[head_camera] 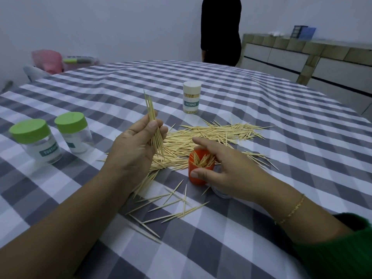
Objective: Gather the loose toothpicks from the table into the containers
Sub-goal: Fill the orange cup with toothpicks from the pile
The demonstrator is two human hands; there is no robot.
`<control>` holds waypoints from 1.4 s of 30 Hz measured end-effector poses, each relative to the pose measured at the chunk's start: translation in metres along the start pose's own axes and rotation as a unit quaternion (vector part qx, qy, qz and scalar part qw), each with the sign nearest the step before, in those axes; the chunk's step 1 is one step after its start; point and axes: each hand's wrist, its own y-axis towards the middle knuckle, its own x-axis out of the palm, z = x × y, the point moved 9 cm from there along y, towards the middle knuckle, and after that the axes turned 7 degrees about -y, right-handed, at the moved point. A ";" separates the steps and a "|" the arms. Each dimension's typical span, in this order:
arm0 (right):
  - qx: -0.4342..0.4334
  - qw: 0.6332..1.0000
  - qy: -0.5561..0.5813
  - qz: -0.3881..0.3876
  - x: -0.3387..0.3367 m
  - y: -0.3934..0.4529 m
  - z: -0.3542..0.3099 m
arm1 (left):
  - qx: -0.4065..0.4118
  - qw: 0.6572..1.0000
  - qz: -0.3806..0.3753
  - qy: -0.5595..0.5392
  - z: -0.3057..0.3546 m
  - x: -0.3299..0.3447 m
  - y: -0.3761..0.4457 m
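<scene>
Near edge: a few loose toothpicks point(177, 206) lie scattered on the checked grey-and-white cloth of the bench point(261, 109), between the two forearms.
Right hand point(223, 170): its grip is curled round the orange container point(198, 168), thumb on the near side, fingers over the rim; a gold bracelet point(290, 213) and a green sleeve point(342, 248) show on that arm.
Orange container: stands open, with pale toothpick tips sticking out of its mouth; a clear round thing just beside it is mostly hidden under the hand.
Left hand point(134, 148): its grip pinches a bundle of toothpicks point(154, 125), held nearly upright above the bench.
Main heap point(201, 137): thin, pale wooden, pointed at both ends, spread just behind both hands.
Green-lidded jars point(72, 133): two clear ones on the left, well apart from the heap; the nearer label reads partly "TOOTH".
White container point(191, 97): farther back, upright, labelled "TOOTHPICK".
Far side: a person in dark clothes point(221, 31) stands at the bench edge; pink things point(48, 60) at the far left; a low cabinet point(302, 61) at the right.
</scene>
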 end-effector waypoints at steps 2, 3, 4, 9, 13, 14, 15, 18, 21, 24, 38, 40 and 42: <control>0.002 1.000 0.010 -0.002 0.000 0.000 0.000 | 0.004 1.000 0.000 -0.021 0.003 0.007 -0.001; 0.004 1.000 0.018 -0.003 0.000 -0.001 0.001 | 0.004 1.000 -0.004 -0.027 0.004 0.011 -0.002; 0.006 1.000 0.026 -0.002 0.000 -0.001 0.001 | 0.001 1.000 -0.010 -0.030 0.004 0.016 -0.002; 0.014 0.998 0.054 0.010 -0.002 -0.001 0.002 | -0.032 0.998 -0.043 -0.036 -0.013 0.040 -0.009; 0.013 0.998 0.066 0.023 -0.004 -0.001 0.003 | -0.033 0.996 -0.071 -0.044 -0.020 0.057 -0.010; 0.013 0.997 0.069 0.024 -0.004 -0.001 0.003 | -0.032 0.995 -0.078 -0.044 -0.021 0.060 -0.011; 0.011 0.997 0.072 0.026 -0.004 -0.001 0.003 | -0.033 0.995 -0.086 -0.042 -0.023 0.063 -0.012; 0.010 0.997 0.074 0.030 -0.005 -0.001 0.003 | -0.052 0.994 -0.095 -0.014 -0.032 0.063 -0.019; 0.011 0.996 0.086 0.027 -0.003 0.000 0.003 | -0.080 0.993 -0.085 0.025 -0.041 0.054 -0.024; 0.008 0.996 0.088 0.028 -0.002 0.001 0.004 | -0.094 0.990 -0.086 0.059 -0.044 0.047 -0.024; 0.013 0.997 0.073 0.033 -0.004 -0.001 0.004 | -0.123 0.981 -0.140 0.049 -0.058 0.051 -0.027; 0.007 0.996 0.080 0.034 -0.003 0.000 0.005 | -0.125 0.978 -0.153 0.070 -0.060 0.050 -0.027; 0.003 0.996 0.086 0.036 -0.003 0.001 0.005 | -0.127 0.973 -0.168 0.097 -0.062 0.049 -0.027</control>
